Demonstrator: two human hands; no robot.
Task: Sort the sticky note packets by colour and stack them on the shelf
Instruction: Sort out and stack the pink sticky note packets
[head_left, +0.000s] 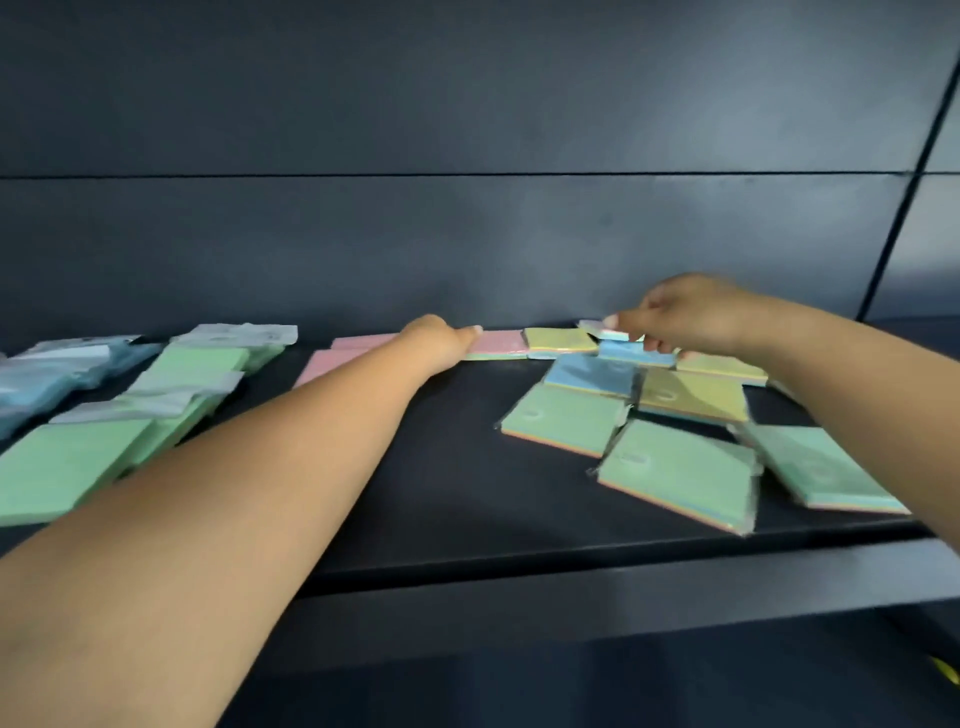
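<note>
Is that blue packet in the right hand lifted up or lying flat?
Lifted: the right hand pinches the blue packet tilted above the pile.

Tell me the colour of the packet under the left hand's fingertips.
Pink: the packet at the left hand, at the back of the shelf, head view.

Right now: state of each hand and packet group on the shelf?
left hand: fingers out flat, touching a pink packet
right hand: pinching a blue packet, lifted
green packets: grouped at left
blue packets: grouped far left
mixed packets: unsorted, overlapping
</note>
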